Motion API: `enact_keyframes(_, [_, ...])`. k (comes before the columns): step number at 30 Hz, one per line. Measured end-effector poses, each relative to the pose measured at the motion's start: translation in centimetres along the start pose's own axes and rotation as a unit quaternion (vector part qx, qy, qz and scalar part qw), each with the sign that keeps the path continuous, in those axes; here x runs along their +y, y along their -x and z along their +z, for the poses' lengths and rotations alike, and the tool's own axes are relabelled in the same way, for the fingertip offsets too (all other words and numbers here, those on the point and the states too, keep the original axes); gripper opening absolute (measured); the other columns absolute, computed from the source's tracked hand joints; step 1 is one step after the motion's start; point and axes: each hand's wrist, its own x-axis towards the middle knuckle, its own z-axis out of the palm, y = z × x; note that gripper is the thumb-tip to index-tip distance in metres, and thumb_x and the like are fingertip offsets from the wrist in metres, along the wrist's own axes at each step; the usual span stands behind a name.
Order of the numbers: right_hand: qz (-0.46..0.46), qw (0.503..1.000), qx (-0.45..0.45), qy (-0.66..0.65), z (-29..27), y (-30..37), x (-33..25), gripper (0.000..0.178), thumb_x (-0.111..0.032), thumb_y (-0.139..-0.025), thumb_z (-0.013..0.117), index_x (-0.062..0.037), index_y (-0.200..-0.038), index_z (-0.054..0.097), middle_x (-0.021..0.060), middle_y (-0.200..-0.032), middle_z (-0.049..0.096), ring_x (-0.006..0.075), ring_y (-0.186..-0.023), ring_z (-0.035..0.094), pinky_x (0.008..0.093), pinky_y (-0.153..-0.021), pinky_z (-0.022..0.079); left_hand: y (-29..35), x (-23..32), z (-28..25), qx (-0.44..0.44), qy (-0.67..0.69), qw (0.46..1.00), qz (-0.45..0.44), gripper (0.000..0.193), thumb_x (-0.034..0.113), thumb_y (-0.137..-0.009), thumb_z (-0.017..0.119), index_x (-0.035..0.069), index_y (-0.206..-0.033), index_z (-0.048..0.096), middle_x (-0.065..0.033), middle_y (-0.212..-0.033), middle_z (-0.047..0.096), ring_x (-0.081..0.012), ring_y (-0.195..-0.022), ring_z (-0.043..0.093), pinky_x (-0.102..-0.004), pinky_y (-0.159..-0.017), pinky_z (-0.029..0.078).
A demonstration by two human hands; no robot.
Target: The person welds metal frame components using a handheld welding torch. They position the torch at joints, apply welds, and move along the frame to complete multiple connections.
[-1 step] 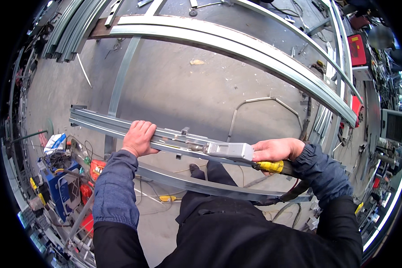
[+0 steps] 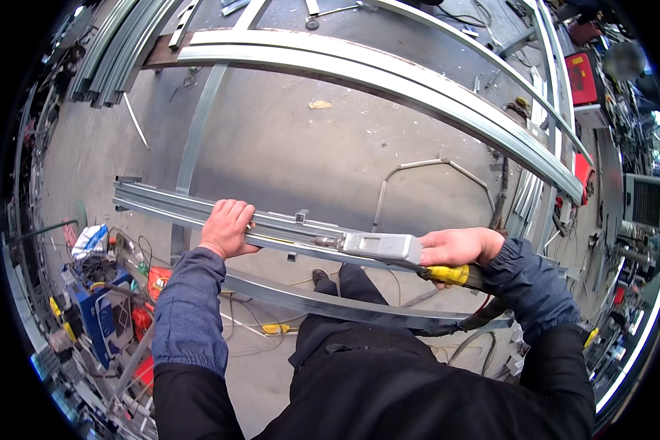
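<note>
My left hand [image 2: 228, 229] is wrapped over a long galvanized steel channel [image 2: 161, 202], its thumb on the near side. In my right hand [image 2: 458, 248] is a gun-shaped tool [image 2: 381, 247] with a grey boxy body, a narrow metal nozzle and a yellow-and-black handle. My palm lies over the tool's rear end, its fingers partly hidden. The nozzle points left along the channel, toward my left hand and apart from it. Whether it touches the metal I cannot tell. A short square tube end [image 2: 301, 216] sticks out at the channel's far side, with another [image 2: 292, 257] at the near side.
A near steel crossbar [image 2: 308, 301] runs before my legs. Farther off, long bright profiles [image 2: 389, 77] lie on a beam, and a bundle of profiles [image 2: 121, 55] is at far left. A bent tube [image 2: 418, 165] and cables lie on the floor. A blue machine [image 2: 99, 315] stands left.
My right hand and the grey tool have shifted slightly right, drawing the nozzle a little away from my left hand. The left hand keeps its place on the channel.
</note>
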Motion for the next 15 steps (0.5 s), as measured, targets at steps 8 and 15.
enact_keyframes(8, [-0.187, 0.951, 0.217, -0.116, 13.1, 13.5, 14.6, 0.047, -0.038, -0.112, 0.063, -0.0027, -0.141, 0.057, 0.0063, -0.103, 0.066, 0.0184, -0.084, 0.071, 0.0354, -0.075, 0.059, 1.2, 2.1, -0.9, -0.01, -0.01, 1.0, -0.014, 0.081, 0.041, -0.059, 0.097, 0.007, -0.121, 0.058, -0.0114, -0.113, 0.06, -0.0343, -0.113, 0.059, -0.047, -0.106, 0.045])
enact_keyframes(15, [0.007, 0.894, 0.447, 0.042, 28.6, 21.6, 29.2, 0.065, -0.044, -0.109, 0.066, -0.016, -0.165, 0.048, 0.0127, -0.128, 0.074, 0.0235, -0.111, 0.07, 0.0347, -0.1, 0.053, 1.9, 3.7, -0.5, -0.017, -0.002, 1.0, -0.014, 0.081, 0.036, -0.061, 0.097, 0.006, -0.122, 0.054, -0.0154, -0.114, 0.057, -0.0377, -0.115, 0.056, -0.0487, -0.103, 0.043])
